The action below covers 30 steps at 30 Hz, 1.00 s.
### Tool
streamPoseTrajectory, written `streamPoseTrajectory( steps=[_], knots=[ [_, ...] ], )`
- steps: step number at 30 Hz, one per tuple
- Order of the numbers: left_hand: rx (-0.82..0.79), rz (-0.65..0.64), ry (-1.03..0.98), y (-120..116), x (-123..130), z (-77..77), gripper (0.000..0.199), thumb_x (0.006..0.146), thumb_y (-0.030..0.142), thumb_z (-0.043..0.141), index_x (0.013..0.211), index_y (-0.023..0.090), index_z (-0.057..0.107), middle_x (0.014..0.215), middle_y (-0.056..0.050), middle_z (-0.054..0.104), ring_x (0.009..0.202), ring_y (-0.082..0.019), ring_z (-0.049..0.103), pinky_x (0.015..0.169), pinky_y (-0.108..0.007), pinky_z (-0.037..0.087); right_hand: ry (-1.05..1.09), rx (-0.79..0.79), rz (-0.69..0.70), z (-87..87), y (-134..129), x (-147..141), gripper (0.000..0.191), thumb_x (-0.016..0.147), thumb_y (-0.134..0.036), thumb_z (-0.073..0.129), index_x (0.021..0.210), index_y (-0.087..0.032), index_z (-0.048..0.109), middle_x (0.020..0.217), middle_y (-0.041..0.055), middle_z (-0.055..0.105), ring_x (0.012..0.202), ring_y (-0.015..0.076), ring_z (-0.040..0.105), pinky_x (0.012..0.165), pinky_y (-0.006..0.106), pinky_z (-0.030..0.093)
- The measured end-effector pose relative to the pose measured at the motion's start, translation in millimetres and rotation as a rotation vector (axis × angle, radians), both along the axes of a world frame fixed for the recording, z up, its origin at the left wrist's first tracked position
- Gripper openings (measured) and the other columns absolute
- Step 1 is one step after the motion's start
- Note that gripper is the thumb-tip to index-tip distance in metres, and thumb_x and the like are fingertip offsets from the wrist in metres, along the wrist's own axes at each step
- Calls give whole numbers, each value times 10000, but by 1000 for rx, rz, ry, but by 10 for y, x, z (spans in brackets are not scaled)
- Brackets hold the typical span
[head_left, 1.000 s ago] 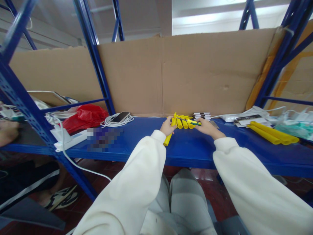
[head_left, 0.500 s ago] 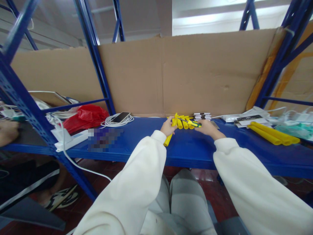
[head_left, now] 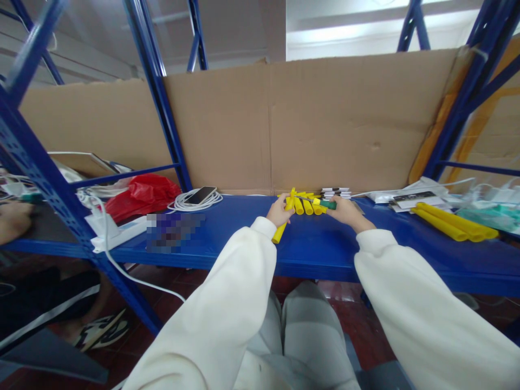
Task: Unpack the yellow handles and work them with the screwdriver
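Observation:
My left hand (head_left: 279,210) is closed around a yellow tube (head_left: 278,234), whose lower end sticks out below the fingers and whose upper end shows above them. In my right hand (head_left: 345,213) is a screwdriver (head_left: 328,205) with a green and yellow handle. Its thin shaft points left and reaches the upper part of the held tube; the exact contact at the tip is too small to make out. Several more yellow tubes (head_left: 308,208) lie side by side on the blue shelf (head_left: 244,238), just behind and between my hands.
Small white-and-black packets (head_left: 335,193) are stacked behind my right hand. More yellow tubes (head_left: 455,223) lie at right. Leftward are a phone (head_left: 202,194) on a coiled white cable (head_left: 174,203), a red bag (head_left: 142,192) and a power strip (head_left: 122,234). Another person's hand (head_left: 14,221) shows far left.
The screwdriver's handle has turned in my right hand, showing more green now. My left hand and the tube have stayed in place.

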<state>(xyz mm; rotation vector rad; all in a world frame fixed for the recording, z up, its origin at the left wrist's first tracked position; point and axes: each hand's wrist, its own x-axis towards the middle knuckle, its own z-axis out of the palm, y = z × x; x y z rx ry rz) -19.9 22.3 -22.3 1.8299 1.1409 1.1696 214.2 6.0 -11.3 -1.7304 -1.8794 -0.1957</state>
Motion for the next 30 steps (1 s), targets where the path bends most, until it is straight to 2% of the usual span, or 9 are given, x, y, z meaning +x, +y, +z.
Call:
streamPoseTrajectory(
  steps=[5, 14, 18, 25, 30],
  knots=[
    [-13, -6, 7, 3, -5, 3, 496, 807, 82, 633, 1276, 196, 517, 785, 49, 664, 396, -49, 519, 473, -167, 451, 17, 27, 33, -30, 13, 19, 126, 728, -206, 683, 848, -219, 644, 779, 52, 738, 757, 237, 673, 621, 267, 458],
    [-1, 10, 20, -40, 6, 32, 481, 805, 41, 600, 1257, 181, 513, 765, 54, 649, 381, -51, 513, 437, -161, 419, 43, -27, 15, 61, -99, -53, 146, 765, -155, 613, 900, -194, 653, 918, 103, 758, 840, 252, 696, 673, 274, 467],
    [-13, -15, 17, -57, 3, 52, 491, 805, 62, 618, 1266, 188, 507, 786, 46, 670, 388, -52, 524, 449, -163, 433, 3, -24, -15, 20, -45, -36, 175, 732, -186, 673, 905, -209, 656, 880, 88, 759, 832, 262, 702, 672, 278, 470],
    [-9, -10, 19, -30, -15, 37, 492, 797, 77, 635, 1262, 194, 525, 781, 38, 678, 396, -64, 538, 480, -177, 451, 17, -13, 51, -57, 61, 35, 243, 728, -209, 683, 971, -213, 669, 882, 77, 765, 801, 254, 704, 665, 280, 483],
    [7, 7, 8, -17, -16, 23, 481, 793, 83, 650, 1246, 200, 537, 770, 46, 669, 390, -58, 530, 483, -174, 449, 38, -34, 82, -42, 54, 21, 187, 763, -183, 638, 943, -198, 686, 951, 95, 772, 836, 250, 712, 705, 277, 496]
  ],
)
